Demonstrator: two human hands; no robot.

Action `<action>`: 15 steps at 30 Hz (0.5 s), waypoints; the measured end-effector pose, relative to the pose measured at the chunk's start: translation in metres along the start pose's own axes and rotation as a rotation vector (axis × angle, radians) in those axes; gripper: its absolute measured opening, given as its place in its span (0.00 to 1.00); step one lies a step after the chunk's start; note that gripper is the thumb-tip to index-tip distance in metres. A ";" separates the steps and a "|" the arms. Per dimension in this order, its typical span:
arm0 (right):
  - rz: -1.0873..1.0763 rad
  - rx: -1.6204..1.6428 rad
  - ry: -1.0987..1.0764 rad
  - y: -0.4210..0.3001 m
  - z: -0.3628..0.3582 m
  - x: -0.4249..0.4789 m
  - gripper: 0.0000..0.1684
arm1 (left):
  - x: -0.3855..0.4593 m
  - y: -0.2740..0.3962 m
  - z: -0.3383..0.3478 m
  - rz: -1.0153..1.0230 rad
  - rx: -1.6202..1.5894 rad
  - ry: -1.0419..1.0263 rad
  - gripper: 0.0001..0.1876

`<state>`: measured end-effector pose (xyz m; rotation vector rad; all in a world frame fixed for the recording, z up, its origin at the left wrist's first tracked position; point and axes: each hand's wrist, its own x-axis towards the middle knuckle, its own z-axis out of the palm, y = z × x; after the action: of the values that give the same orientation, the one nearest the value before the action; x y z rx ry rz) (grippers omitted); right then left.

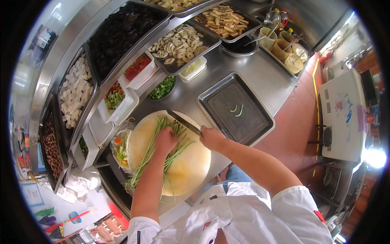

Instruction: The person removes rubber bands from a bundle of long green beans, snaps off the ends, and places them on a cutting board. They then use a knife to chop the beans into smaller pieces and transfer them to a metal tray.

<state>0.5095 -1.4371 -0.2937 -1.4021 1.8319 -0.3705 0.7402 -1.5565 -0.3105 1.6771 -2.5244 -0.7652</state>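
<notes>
A bunch of long green beans lies across a round pale cutting board. On top of the bunch, my left hand grips the beans near their upper ends. My right hand is closed around the handle of a kitchen knife at the board's right edge. The blade points up and left, just beyond the bean ends. To the right, a dark metal tray holds a few short green pieces.
A bowl of vegetable scraps touches the board's left side. Beyond stand a bowl of chopped greens, white containers of cut peppers and a raised shelf with trays of sliced food. Seasoning pots stand at the far right.
</notes>
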 end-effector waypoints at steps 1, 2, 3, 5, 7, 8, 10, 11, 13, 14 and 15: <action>0.002 -0.001 -0.001 0.000 0.000 0.001 0.16 | 0.004 0.004 -0.002 -0.006 -0.021 0.003 0.09; 0.003 -0.002 -0.003 0.000 0.000 0.001 0.16 | 0.008 0.001 0.002 0.042 -0.039 0.049 0.09; 0.005 -0.003 -0.004 0.000 0.001 0.002 0.16 | 0.014 0.000 0.006 0.091 -0.056 0.097 0.10; 0.008 -0.005 -0.007 0.000 0.003 0.003 0.16 | 0.017 -0.005 0.011 0.116 -0.087 0.125 0.11; 0.005 0.000 0.005 0.003 0.004 0.004 0.16 | 0.017 0.001 0.008 0.077 -0.112 0.072 0.12; 0.004 0.003 0.011 0.004 0.005 0.004 0.16 | 0.015 0.003 0.005 0.082 -0.105 0.099 0.13; -0.009 0.011 0.009 0.005 0.005 0.003 0.16 | 0.002 0.004 0.005 0.092 -0.088 0.143 0.15; -0.016 0.015 0.008 0.006 0.004 0.003 0.16 | -0.008 0.005 0.006 0.141 -0.023 0.137 0.15; -0.010 0.011 0.003 0.005 0.004 0.003 0.16 | -0.031 0.010 0.008 0.240 0.108 0.131 0.16; -0.009 0.007 0.000 0.004 0.004 0.004 0.16 | -0.041 0.013 0.010 0.284 0.141 0.113 0.15; -0.006 0.007 0.003 0.004 0.003 0.003 0.16 | -0.051 0.017 0.013 0.326 0.171 0.096 0.15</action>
<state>0.5087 -1.4383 -0.2992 -1.4032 1.8279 -0.3819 0.7441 -1.5019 -0.3022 1.2512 -2.7582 -0.4437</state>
